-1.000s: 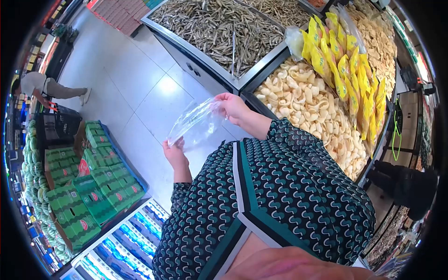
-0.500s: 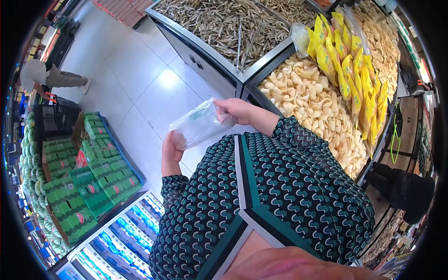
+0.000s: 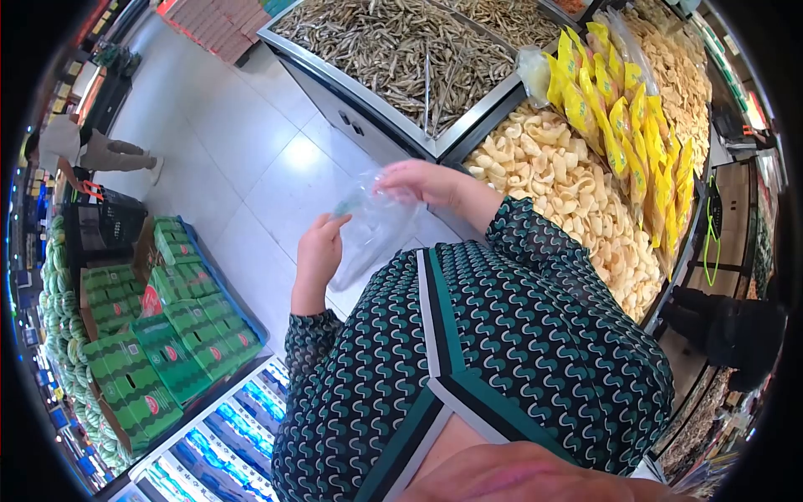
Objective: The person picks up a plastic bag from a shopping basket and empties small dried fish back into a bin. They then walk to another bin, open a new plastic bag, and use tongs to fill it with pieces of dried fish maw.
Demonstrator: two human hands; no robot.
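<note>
Nearest is a loose, thin-looking fabric top (image 3: pixel 519 335) with a wavy green, white and black pattern and smooth contrasting bands at the front. Beyond it, the left hand (image 3: pixel 319 251) is raised with its fingers curled and the thumb near the forefinger, beside the bag's edge; whether they pinch it I cannot tell. The right hand (image 3: pixel 425 186), slightly blurred, has its fingers clamped on the upper part of a clear plastic bag (image 3: pixel 376 234). The bag hangs in the air between and below the hands, thin, glossy and crumpled, with a faint green patch near the left fingertips.

To the right, a dark-edged bin holds pale, curled, shell-like pieces (image 3: pixel 577 201), with glossy yellow packets (image 3: pixel 623 125) lying across them. Ahead, a metal-rimmed bin holds slender dried fish (image 3: pixel 389 58). To the left, green cartons (image 3: pixel 171 356) with wavy edges printed on them are stacked above the smooth, shiny tile floor (image 3: pixel 268 180). Farther left, a person (image 3: pixel 109 153) bends near a black basket (image 3: pixel 121 217) with red handles.
</note>
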